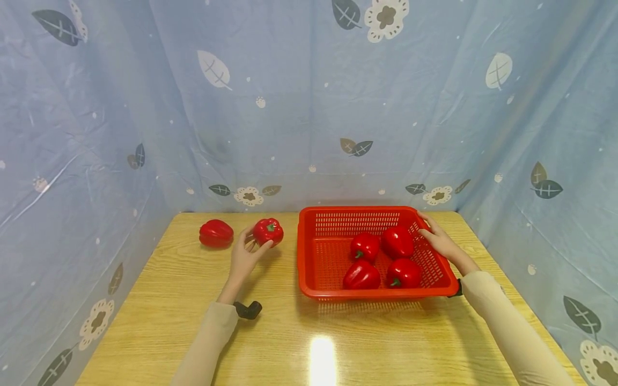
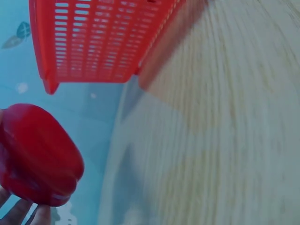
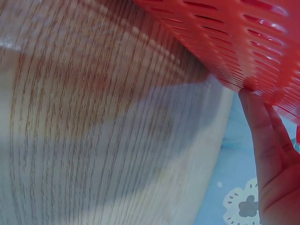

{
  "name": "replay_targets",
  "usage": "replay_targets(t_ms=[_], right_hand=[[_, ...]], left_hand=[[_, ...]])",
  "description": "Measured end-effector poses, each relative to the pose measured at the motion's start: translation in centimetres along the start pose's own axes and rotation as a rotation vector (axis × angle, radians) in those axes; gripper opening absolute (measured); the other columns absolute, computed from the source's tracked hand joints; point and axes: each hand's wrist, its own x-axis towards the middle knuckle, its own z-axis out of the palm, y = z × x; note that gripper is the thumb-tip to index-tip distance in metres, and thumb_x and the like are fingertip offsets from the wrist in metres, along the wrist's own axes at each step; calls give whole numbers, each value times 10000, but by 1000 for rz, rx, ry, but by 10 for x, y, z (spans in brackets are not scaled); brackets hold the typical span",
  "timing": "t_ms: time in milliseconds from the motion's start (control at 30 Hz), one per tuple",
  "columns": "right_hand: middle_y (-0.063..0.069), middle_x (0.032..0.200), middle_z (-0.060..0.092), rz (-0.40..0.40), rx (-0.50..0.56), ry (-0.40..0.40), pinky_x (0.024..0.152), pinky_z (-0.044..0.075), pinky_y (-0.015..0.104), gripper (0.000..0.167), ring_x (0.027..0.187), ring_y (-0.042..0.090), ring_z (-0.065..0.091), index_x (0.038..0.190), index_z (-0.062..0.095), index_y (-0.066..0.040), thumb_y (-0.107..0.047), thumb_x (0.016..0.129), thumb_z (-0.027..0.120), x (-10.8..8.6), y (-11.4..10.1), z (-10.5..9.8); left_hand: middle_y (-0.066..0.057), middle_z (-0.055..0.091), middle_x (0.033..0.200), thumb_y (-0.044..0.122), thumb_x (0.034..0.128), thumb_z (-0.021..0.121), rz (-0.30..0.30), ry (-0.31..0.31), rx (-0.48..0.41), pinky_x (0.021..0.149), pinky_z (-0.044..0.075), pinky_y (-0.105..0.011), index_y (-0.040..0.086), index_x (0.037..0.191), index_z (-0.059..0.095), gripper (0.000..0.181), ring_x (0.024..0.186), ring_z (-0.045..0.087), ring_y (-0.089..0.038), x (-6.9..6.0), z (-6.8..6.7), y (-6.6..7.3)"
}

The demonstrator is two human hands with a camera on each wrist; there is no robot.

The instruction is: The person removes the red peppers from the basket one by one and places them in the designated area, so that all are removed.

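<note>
My left hand (image 1: 244, 257) holds a red bell pepper (image 1: 268, 232) between thumb and fingers, its green stem facing up and toward me. In the left wrist view the same bell pepper (image 2: 40, 154) shows, with fingertips (image 2: 40, 215) beneath it. At the right end of a red plastic basket (image 1: 376, 293), my right hand (image 1: 441, 242) grips the rim, the thumb over the inner side. The right wrist view shows its fingers (image 3: 262, 131) against the outer wall. Several red bell peppers (image 1: 398, 242) lie in the basket's middle and right part.
Another red bell pepper (image 1: 215, 234) lies on the wooden table (image 1: 159, 321), left of my left hand. A blue patterned curtain (image 1: 289, 107) stands along the table's back and both sides.
</note>
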Motion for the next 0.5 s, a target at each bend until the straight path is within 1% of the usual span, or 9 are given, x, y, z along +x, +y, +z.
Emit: replay_targets(t_ms=[100,300,500], right_hand=[[362,1407,224,0,-1,1,693,545,290,594,970,343,604,1481,-5,-43,-174,1014,338,0,1,0],[358,1417,208,0,0,-4,712,541,294,597,1015,406,572,1485,-13,-64,-193,1016,332,-1,3,0],[353,1423,205,-6,-16,0,711,534,274,596,989,326,599,1483,3,-53,-207,1014,338,1,4,1]], left_hand=[[-147,485,1304,237,748,780,-4,10,2,970,431,-434,52,1316,449,683,1172,482,-323,0,-2,-3],[-133,481,1301,256,744,780,-28,28,22,966,440,-372,65,1321,455,690,1177,483,-297,-1,-6,-10],[-142,474,1292,296,741,779,-39,46,36,957,443,-396,60,1319,459,702,1163,482,-299,-2,-9,-14]])
